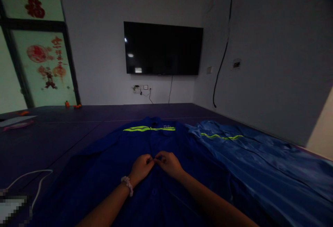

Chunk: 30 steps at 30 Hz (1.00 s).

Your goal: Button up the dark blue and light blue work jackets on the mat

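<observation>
A dark blue work jacket (109, 164) with a yellow-green reflective stripe (148, 128) lies spread flat in front of me, collar away from me. My left hand (140, 168), with a pale scrunchie on the wrist, pinches the jacket's front opening at mid-chest. My right hand (169, 164) pinches the same seam right beside it, fingertips touching the left hand's. Both hands are closed on the fabric. Whatever small part sits between the fingertips is too dark to make out.
A second, lighter blue jacket (260, 161) with a reflective stripe lies to the right, along the wall. A white cable (39, 182) curls at the left. A black television (162, 48) hangs on the far wall. Small orange objects (73, 105) sit by the window.
</observation>
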Motion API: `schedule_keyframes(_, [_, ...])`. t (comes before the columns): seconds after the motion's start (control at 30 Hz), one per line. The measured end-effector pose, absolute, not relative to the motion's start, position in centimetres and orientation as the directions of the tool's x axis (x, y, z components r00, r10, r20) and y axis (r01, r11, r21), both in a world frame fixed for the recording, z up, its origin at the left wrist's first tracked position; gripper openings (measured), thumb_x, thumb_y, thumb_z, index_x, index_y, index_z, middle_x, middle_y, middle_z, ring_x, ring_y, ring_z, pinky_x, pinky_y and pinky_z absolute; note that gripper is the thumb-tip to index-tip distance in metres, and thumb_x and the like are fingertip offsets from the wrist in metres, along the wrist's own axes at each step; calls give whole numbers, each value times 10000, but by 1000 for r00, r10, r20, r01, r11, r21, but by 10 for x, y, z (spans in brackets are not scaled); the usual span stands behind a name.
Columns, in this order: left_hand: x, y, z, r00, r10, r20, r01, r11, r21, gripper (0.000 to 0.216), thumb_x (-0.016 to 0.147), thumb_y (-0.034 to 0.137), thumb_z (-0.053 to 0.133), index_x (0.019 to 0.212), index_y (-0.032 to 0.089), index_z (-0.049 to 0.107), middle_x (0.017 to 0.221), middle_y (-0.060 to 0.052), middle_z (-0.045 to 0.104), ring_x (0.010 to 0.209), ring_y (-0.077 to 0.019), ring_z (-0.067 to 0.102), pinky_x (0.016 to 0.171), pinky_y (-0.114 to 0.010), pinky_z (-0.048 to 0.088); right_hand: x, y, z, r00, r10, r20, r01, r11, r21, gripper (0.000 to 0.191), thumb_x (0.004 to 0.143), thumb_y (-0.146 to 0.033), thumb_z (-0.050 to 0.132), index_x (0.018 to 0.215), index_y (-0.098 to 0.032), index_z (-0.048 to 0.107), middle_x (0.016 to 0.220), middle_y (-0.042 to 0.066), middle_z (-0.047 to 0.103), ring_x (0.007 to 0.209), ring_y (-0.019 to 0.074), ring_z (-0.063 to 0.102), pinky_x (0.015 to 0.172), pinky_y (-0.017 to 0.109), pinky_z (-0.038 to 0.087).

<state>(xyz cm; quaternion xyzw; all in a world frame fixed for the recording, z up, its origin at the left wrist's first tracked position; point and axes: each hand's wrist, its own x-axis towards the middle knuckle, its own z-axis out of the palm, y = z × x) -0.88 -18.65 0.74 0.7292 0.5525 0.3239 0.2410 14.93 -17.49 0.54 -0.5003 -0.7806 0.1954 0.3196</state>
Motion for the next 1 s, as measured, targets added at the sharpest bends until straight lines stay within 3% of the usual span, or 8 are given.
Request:
schedule_keyframes(0.3, [-10,-184,6,176,969,172,591,-244,769,471,806,537,305,580,171,496,540,14,504,551,-125,456,535,-228,300,160,-174,12,-367,909,197,537,380,-753,310,814,-410,458,742,-153,616,505,-22,531,428,89,458,425,186,302])
schedule_keyframes(0.4, [-11,-186,11,210,970,124,551,-222,804,502,812,547,268,581,172,508,569,9,526,584,-130,486,570,-228,327,167,-178,22,-475,872,123,572,411,-710,427,803,-465,448,519,-150,502,434,-54,379,399,61,334,414,190,238])
schedule_keyframes(0.5, [-14,-189,16,336,940,57,533,-239,811,450,804,499,313,582,169,523,599,11,530,609,-125,483,579,-221,333,176,-186,34,-588,808,-22,631,442,-637,501,794,-514,433,441,-163,379,413,-69,254,388,48,239,406,204,169])
schedule_keyframes(0.6, [-20,-196,21,438,899,-9,518,-244,820,303,758,409,420,624,164,540,623,24,517,614,-113,465,572,-206,333,184,-199,44,-643,755,-131,674,476,-565,455,740,-510,523,466,-163,416,433,-65,319,414,57,289,422,212,185])
schedule_keyframes(0.7, [-27,-212,28,465,885,-32,527,-248,813,175,684,341,532,697,167,540,636,42,495,585,-97,439,540,-193,323,187,-215,49,-629,738,-247,709,412,-573,364,714,-459,572,520,-164,484,473,-60,389,432,67,322,432,216,212])
schedule_keyframes(0.77, [-29,-228,36,482,876,34,559,-337,758,143,649,299,579,691,166,547,689,27,522,630,-104,463,563,-193,334,186,-223,50,-640,712,-289,686,361,-632,317,722,-423,568,548,-161,527,476,-63,381,427,62,300,429,212,207])
schedule_keyframes(0.87, [-26,-253,48,474,876,83,700,-433,568,57,628,224,589,627,170,571,739,-7,560,702,-131,495,619,-215,343,180,-230,47,-691,666,-282,586,287,-758,207,685,-370,616,737,-172,647,509,-67,439,451,58,326,443,192,226])
schedule_keyframes(1.0, [-14,-273,53,402,915,-19,836,-359,416,114,612,193,578,724,174,589,753,-27,588,678,-150,509,580,-229,328,172,-229,39,-676,667,-313,550,175,-816,388,574,-331,716,926,-174,674,606,-44,565,528,71,438,494,176,292])
